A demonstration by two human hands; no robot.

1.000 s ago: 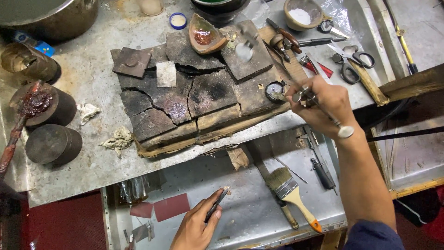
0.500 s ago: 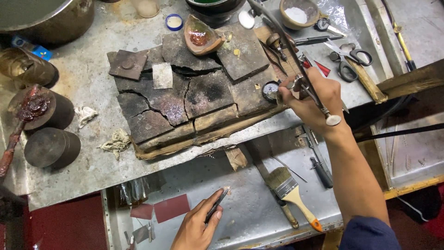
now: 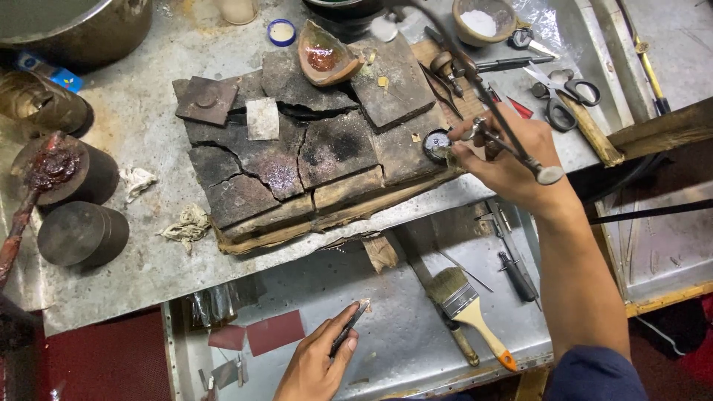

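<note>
Bare metal tray floor [image 3: 401,334] lies open between left hand [image 3: 316,364] and paintbrush [image 3: 464,308].

I'm over a metalsmith's workshop bench: charred soldering blocks [image 3: 312,156] at centre, scissors [image 3: 568,100] at two o'clock.

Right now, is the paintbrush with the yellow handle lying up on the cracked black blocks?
Not quite. The paintbrush does have a yellow handle, but the head view shows it lying on the lower metal tray, below the cracked black blocks, between the left hand and the right arm.
</note>
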